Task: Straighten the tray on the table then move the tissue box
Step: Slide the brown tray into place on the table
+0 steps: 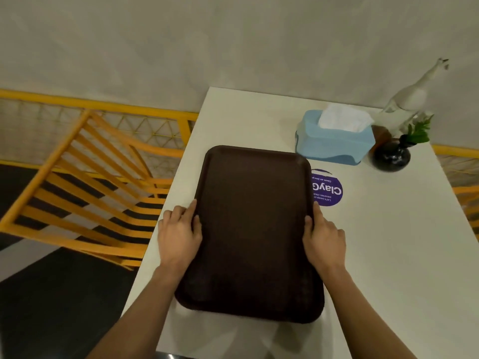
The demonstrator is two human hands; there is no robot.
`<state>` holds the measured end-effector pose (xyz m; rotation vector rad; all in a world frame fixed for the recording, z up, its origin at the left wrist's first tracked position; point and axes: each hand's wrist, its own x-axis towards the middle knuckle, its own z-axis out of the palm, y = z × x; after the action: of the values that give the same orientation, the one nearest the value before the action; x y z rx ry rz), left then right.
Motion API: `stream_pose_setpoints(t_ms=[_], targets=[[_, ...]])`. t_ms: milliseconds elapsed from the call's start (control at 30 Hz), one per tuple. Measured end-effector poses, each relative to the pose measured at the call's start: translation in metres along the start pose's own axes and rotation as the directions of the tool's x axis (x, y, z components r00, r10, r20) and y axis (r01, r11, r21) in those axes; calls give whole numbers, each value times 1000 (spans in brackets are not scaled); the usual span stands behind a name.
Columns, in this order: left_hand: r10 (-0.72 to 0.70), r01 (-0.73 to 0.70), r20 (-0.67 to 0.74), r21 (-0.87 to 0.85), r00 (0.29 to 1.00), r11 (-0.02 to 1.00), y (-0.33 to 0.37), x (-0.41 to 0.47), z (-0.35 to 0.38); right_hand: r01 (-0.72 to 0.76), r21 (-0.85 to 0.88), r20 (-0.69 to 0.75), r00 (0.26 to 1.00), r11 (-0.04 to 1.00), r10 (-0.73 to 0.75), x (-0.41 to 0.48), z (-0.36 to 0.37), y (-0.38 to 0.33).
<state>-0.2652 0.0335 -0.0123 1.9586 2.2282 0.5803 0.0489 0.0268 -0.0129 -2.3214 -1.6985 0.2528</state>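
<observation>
The left hand (178, 234) and the right hand (324, 235) clamp the long edges of the dark brown tray (252, 229), each grip closed on the rim with a thumb on top and fingers along the side. The tray lies flat on the white table (388, 255), its far right corner over a purple round sticker (330, 190). Just beyond that corner sits the blue tissue box (334, 141), with a black vase (391, 156) and a white giraffe figurine (407, 104) beside it.
</observation>
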Motion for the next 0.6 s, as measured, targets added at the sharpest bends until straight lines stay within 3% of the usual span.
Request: stream_pose_setpoints(t_ms=[400, 600], targets=[[-20, 24, 58, -64, 998, 998, -47, 32, -13, 15, 20, -1, 1000, 1000, -15, 5, 17, -51], [86, -75, 148, -81, 985, 994, -76, 35, -16, -7, 10, 20, 1000, 1000, 7, -13, 15, -56]])
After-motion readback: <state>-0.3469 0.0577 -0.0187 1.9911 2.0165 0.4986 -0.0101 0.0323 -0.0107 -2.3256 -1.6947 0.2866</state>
